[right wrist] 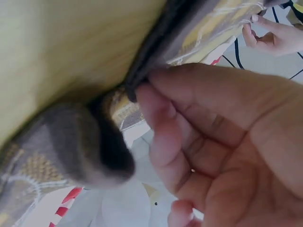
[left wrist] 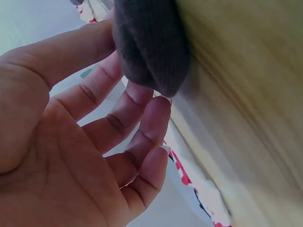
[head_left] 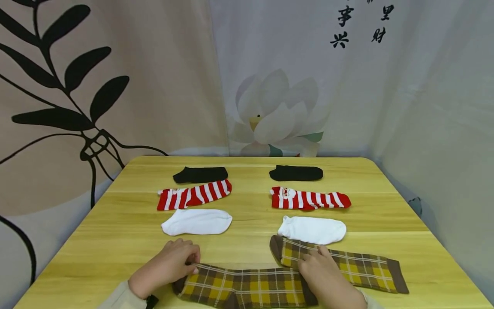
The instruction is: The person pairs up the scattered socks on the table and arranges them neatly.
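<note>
A yellow-and-brown plaid sock (head_left: 254, 285) lies stretched sideways at the table's near side. My left hand (head_left: 175, 262) pinches its brown toe end (left wrist: 151, 47) between thumb and fingers. At the opposite end, my right hand (head_left: 322, 274) pinches the edge of the dark cuff (right wrist: 137, 75) with thumb and forefinger, the other fingers curled. A matching plaid sock (head_left: 366, 268) lies behind and to the right, partly covered by my right hand in the head view. Its brown toe (right wrist: 71, 142) shows beside my fingers in the right wrist view.
Farther back on the wooden table (head_left: 127, 227) lie white socks (head_left: 197, 222) (head_left: 312, 229), red-and-white striped socks (head_left: 194, 195) (head_left: 310, 199) and black ankle socks (head_left: 200, 174) (head_left: 296, 173), in left and right columns. A printed curtain (head_left: 173, 86) hangs behind the table.
</note>
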Demonstrator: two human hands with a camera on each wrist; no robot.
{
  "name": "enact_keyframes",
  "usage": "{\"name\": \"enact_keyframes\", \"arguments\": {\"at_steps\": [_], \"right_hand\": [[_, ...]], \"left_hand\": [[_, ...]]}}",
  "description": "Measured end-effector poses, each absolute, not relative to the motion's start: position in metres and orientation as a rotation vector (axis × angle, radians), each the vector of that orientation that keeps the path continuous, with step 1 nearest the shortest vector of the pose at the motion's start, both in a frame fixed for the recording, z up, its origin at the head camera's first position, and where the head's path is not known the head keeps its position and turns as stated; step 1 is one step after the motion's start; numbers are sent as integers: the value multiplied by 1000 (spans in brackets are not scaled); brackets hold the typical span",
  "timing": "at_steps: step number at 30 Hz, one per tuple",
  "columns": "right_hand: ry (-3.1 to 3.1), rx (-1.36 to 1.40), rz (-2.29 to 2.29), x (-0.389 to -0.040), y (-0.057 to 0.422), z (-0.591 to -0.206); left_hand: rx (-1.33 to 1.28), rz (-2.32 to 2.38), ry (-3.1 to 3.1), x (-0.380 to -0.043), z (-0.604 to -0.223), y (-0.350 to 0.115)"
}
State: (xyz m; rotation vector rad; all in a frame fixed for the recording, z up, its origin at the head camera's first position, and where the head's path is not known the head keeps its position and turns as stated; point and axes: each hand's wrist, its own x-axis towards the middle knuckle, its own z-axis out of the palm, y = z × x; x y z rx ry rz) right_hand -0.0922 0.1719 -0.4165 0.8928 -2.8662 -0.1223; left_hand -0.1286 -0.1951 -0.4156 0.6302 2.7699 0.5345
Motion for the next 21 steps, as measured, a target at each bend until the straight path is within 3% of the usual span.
{"name": "enact_keyframes", "arguments": {"at_steps": [16,21], "right_hand": [[-2845,1135,10,-84,189,-418],[-2790,1174,36,-81,197,-421]], "left_hand": [[644,209,2760,-129,-389,-168],[786,326,2749,-134,-370,-146]]}}
